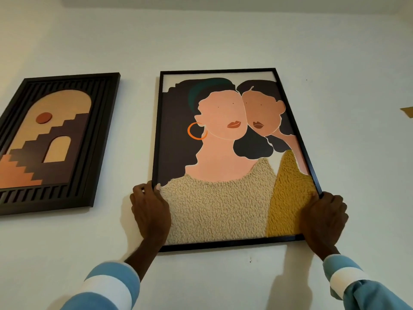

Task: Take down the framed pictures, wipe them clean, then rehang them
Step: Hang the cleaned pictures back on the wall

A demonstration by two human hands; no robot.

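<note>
Framed picture (223, 153), thin black frame, art of two stylised figures in beige and mustard tops, is flat against the white wall (223, 41), centre of view, high up. Both hands hold its lower part.

Left hand (149, 211) grips the left edge near the bottom left corner. The thumb lies on the front of the frame, and the other fingers are close together and curled round the edge, tips hidden behind it.

Right hand (324, 218) grips the right edge at the bottom right corner, fingers pressed together and wrapped round the frame. Its fingertips are out of sight, and I can't tell where the thumb sits.

Can't tell if the picture rests on a hook or only in the hands.

Second framed picture (51, 142), thick black slatted frame with arch-and-stairs art in tan, brown and orange, hangs on the wall to the left. It is apart from the held one and no hand touches it.

The sleeves are blue with a white band, left sleeve (107, 287) and right sleeve (348, 276), at the near edge of view.

A small tan scrap (407, 111) is on the wall at far right.
</note>
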